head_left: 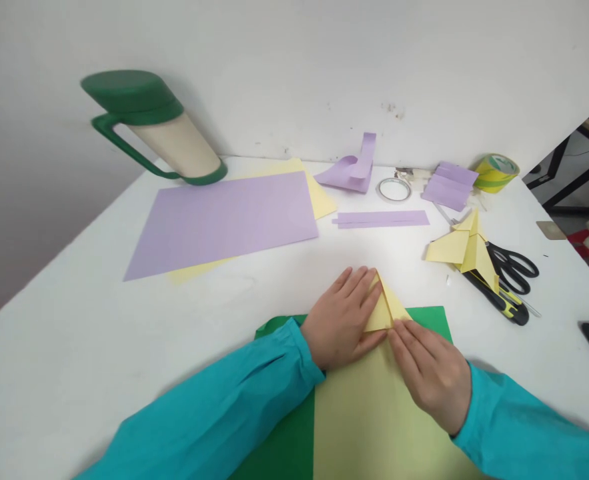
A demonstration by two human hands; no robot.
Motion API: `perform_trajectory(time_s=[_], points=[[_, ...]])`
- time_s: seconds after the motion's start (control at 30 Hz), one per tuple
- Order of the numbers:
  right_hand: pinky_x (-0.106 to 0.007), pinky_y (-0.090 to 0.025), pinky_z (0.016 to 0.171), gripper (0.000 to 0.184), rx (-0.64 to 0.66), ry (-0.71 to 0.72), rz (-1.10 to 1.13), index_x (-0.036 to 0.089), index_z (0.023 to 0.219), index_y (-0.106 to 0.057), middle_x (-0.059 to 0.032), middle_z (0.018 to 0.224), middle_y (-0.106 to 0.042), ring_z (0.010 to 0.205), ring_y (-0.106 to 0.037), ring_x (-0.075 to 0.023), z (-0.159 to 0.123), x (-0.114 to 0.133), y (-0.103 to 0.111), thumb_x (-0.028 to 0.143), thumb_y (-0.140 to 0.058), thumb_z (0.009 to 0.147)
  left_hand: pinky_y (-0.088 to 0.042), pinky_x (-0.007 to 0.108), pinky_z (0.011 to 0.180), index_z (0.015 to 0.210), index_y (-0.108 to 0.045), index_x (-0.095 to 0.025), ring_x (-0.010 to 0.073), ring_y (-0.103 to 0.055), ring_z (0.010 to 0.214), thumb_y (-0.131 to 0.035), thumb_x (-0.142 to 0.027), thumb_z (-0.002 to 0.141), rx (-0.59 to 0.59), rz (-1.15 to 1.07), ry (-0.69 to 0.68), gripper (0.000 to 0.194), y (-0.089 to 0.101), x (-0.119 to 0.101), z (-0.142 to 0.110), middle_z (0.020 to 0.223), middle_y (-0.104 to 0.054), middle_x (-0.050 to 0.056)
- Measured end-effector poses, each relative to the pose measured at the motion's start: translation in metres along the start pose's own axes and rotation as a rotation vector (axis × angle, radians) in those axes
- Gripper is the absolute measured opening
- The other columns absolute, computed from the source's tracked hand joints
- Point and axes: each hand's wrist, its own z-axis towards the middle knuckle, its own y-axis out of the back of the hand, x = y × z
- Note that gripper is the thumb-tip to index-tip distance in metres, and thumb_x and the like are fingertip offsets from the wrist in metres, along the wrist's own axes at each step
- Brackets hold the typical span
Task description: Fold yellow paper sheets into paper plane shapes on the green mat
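A small yellow folded paper triangle (387, 308) lies on the near middle of the white table (74, 347), partly over a green sheet (431, 320) and a pale yellow sheet (364, 413). My left hand (341, 320) lies flat over the triangle's left side, fingers stretched out and pressing it down. My right hand (427, 370) has its fingertips pressed against the triangle's lower right edge, fingers extended together. Both arms wear teal sleeves.
A large purple sheet (224, 220) over a yellow one lies at the back left, beside a green and cream jug (164, 133). Purple scraps (381, 219), clear tape roll (394, 189), yellow tape (497, 171), folded yellow paper (461, 247), black scissors (514, 267) and a cutter (504, 303) lie at the right.
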Motion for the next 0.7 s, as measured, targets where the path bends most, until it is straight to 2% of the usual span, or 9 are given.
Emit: perform_trajectory(time_s=[0.23, 0.37, 0.5, 0.6, 0.7], points=[[-0.036, -0.060, 0.075, 0.025, 0.016, -0.034, -0.040, 0.003, 0.097, -0.070, -0.0186, 0.097, -0.072, 0.092, -0.068, -0.0277, 0.001, 0.008, -0.006, 0.003, -0.047, 0.085, -0.024, 0.053, 0.112, 0.130, -0.047, 0.001, 0.0398, -0.024, 0.138, -0.039, -0.051, 0.091, -0.001, 0.001, -0.010, 0.065, -0.002, 0.001, 0.000, 0.147, -0.031, 0.026], [-0.036, -0.059, 0.082, 0.026, 0.057, -0.052, 0.017, 0.005, 0.103, -0.068, -0.0183, 0.104, -0.070, 0.102, -0.065, -0.0264, 0.001, 0.009, -0.004, 0.003, -0.048, 0.086, -0.023, 0.053, 0.112, 0.132, -0.045, 0.000, 0.0392, -0.023, 0.139, -0.038, -0.051, 0.091, 0.023, -0.018, 0.002, 0.067, -0.002, 0.002, 0.000, 0.147, -0.031, 0.025], [-0.040, -0.055, 0.092, 0.025, 0.069, -0.206, 0.129, -0.002, 0.106, -0.063, -0.0285, 0.124, -0.057, 0.120, -0.053, -0.0313, -0.001, 0.006, -0.002, 0.001, -0.047, 0.086, -0.023, 0.051, 0.113, 0.137, -0.038, 0.002, 0.0371, -0.025, 0.139, -0.037, -0.056, 0.090, 0.026, -0.031, 0.025, 0.074, -0.001, 0.003, 0.000, 0.147, -0.033, 0.025], [-0.045, -0.054, 0.094, 0.022, 0.061, -0.268, 0.146, 0.000, 0.101, -0.063, -0.0298, 0.129, -0.053, 0.128, -0.046, -0.0332, -0.005, 0.003, -0.002, 0.004, -0.045, 0.088, -0.025, 0.052, 0.111, 0.143, -0.032, -0.009, 0.0364, -0.026, 0.138, -0.040, -0.058, 0.089, 0.028, -0.043, 0.023, 0.073, -0.001, 0.003, 0.001, 0.148, -0.033, 0.021], [-0.045, -0.054, 0.094, 0.026, 0.076, -0.203, 0.100, 0.000, 0.102, -0.064, -0.0272, 0.121, -0.060, 0.127, -0.046, -0.0329, -0.011, 0.003, -0.002, 0.001, -0.041, 0.088, -0.027, 0.054, 0.109, 0.143, -0.035, -0.018, 0.0381, -0.027, 0.138, -0.043, -0.058, 0.089, 0.044, -0.045, 0.014, 0.068, 0.000, 0.004, 0.001, 0.149, -0.032, 0.019]])
